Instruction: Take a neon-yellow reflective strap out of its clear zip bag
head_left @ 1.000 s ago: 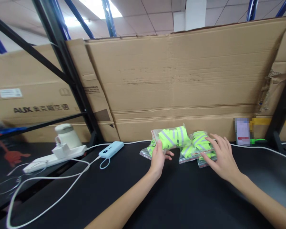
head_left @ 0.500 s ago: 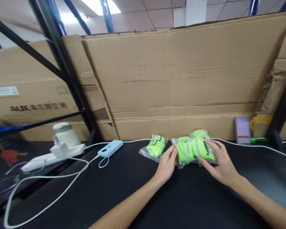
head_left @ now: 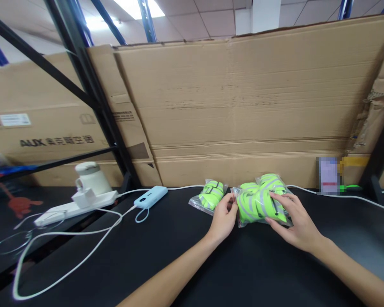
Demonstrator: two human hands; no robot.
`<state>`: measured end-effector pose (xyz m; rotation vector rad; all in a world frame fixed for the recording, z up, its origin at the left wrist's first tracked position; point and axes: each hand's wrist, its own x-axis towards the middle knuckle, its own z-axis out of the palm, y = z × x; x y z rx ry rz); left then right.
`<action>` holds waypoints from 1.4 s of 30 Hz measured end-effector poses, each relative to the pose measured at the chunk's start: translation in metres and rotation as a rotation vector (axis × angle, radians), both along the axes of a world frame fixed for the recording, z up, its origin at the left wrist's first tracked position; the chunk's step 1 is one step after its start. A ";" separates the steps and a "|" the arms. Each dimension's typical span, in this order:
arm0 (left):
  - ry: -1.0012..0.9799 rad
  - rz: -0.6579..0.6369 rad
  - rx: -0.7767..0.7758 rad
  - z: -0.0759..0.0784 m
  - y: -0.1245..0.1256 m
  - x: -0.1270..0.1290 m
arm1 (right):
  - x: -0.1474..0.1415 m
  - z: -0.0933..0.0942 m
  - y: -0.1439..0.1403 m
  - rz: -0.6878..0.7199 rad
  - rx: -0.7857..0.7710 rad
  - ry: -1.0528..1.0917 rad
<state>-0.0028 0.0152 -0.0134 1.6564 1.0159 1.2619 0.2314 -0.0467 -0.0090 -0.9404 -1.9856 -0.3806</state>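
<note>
Bags (head_left: 260, 204) of neon-green reflective straps lay stacked on the black table (head_left: 185, 256), near its far edge and just short of the cardboard (head_left: 237, 106) wall. The left hand (head_left: 224, 217) was partly closed, its thumb and fingertips pinching the stack's left end. The right hand (head_left: 296, 224) was spread, palm down, fingers (head_left: 277, 198) draped over the stack's right side and thumb at its near edge, so the stack was held from both ends.

A third, smaller bag (head_left: 209, 196) lay alone just left of the left hand, apart from the stack and not touched. Behind the bags a white cable (head_left: 339, 197) ran along the foot of the cardboard, leaving little room on the far side. The near side of the table, under both forearms, was bare black surface. Further left sat a blue power bank (head_left: 150, 197) and a white power strip (head_left: 73, 207) with a small white appliance (head_left: 91, 181) beside it, well apart from the hands. To the right, a blurred label (head_left: 328, 175) stood against the cardboard.

The stack's long axis ran left to right, roughly along the table's far edge, with the left end nearest the lone bag.
</note>
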 end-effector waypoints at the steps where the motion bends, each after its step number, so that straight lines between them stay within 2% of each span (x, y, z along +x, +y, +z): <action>1: 0.007 0.004 0.002 0.000 0.000 0.000 | 0.000 0.000 0.000 0.003 0.001 0.000; 15: 0.026 0.027 0.007 -0.006 0.004 -0.003 | 0.005 -0.004 0.003 -0.073 -0.081 0.088; 32: -0.002 -0.008 0.000 -0.002 0.001 -0.002 | 0.006 -0.002 0.005 -0.068 -0.059 0.075; 42: 0.032 0.030 0.010 -0.001 0.002 -0.004 | 0.006 -0.003 0.005 -0.070 -0.053 0.074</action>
